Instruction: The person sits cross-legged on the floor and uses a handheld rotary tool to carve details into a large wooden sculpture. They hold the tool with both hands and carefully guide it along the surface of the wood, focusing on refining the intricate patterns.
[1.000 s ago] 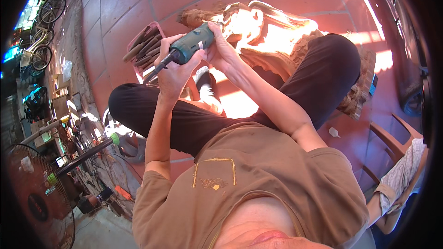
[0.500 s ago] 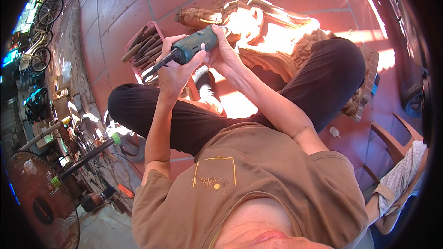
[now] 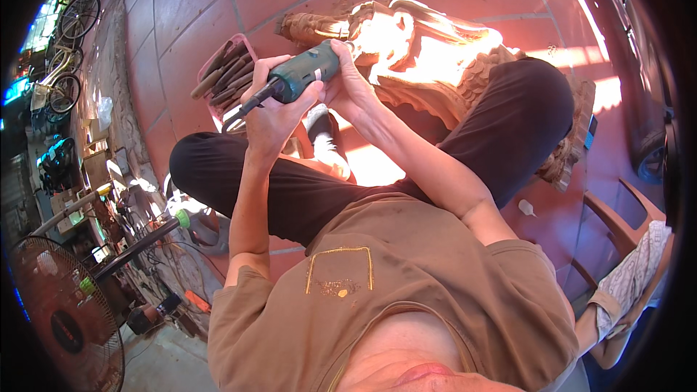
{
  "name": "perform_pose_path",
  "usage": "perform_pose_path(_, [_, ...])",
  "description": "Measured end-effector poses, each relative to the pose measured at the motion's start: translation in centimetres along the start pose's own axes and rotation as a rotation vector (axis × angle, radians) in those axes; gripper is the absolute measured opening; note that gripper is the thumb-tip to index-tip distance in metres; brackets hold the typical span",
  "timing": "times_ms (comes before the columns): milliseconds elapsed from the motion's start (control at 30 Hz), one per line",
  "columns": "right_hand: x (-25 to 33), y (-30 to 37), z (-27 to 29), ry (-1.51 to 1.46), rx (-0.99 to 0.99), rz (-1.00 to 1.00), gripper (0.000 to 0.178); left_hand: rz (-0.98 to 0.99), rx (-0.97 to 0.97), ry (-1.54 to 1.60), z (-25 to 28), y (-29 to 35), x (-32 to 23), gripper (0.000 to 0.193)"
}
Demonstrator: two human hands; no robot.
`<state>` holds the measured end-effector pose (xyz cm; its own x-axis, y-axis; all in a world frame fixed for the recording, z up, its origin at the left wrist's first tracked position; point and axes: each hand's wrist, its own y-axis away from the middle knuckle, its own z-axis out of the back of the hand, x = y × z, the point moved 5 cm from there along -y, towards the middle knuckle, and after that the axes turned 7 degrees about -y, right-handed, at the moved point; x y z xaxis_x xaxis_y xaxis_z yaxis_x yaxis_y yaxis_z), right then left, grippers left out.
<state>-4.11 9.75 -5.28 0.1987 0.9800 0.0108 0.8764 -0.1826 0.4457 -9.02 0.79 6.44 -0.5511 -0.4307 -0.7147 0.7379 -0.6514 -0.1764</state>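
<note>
A dark green die grinder [image 3: 308, 72] with a black cord at its rear is held between both my hands. My left hand [image 3: 272, 105] wraps round its rear end. My right hand [image 3: 348, 87] grips the front part, near the nose. The nose points up and right at a carved wooden piece [image 3: 428, 94], whose middle is washed out by bright sunlight. Glare hides the tool's tip, so whether it touches the wood cannot be told. The carving lies on the floor in front of me, partly behind my right knee.
A pink basket [image 3: 250, 47] of wood-handled tools stands left of my hands on the red tile floor [image 3: 189, 0]. A fan [image 3: 69, 319] is at the lower left, with bicycles [image 3: 76, 18] beyond. At the right are a brown chair [image 3: 617, 225] and a wheel [image 3: 650, 156].
The grinder and both hands have shifted very slightly. The grip is the same, and the carving has not moved.
</note>
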Motion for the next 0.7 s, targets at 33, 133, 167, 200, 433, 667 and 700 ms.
perform_pose_path(33, [0.0,0.0,-0.2,0.001,0.008,0.004,0.041,-0.024,-0.010,-0.030,0.1,0.0,-0.2,0.045])
perform_pose_path(133, [-0.1,0.1,-0.5,0.005,0.017,0.009,0.041,-0.140,-0.053,-0.022,0.5,-0.3,-0.6,0.045])
perform_pose_path(167, [0.1,0.2,-0.5,0.006,0.009,0.005,0.041,-0.066,-0.032,0.026,0.4,-0.2,-0.3,0.045])
perform_pose_path(200, [0.2,0.2,-0.4,0.007,0.001,0.001,0.040,0.008,-0.010,0.074,0.3,-0.1,-0.1,0.046])
perform_pose_path(433, [0.4,0.1,0.3,0.011,-0.016,0.037,0.042,0.006,0.013,0.075,-0.4,-0.4,0.2,0.046])
perform_pose_path(667, [0.4,-0.1,0.1,-0.009,-0.027,0.048,0.041,0.095,0.044,0.080,-0.4,-0.5,1.0,0.046])
perform_pose_path(700, [0.4,0.0,-0.1,-0.021,-0.027,0.048,0.040,0.081,0.047,0.081,-0.4,-0.5,1.0,0.046])
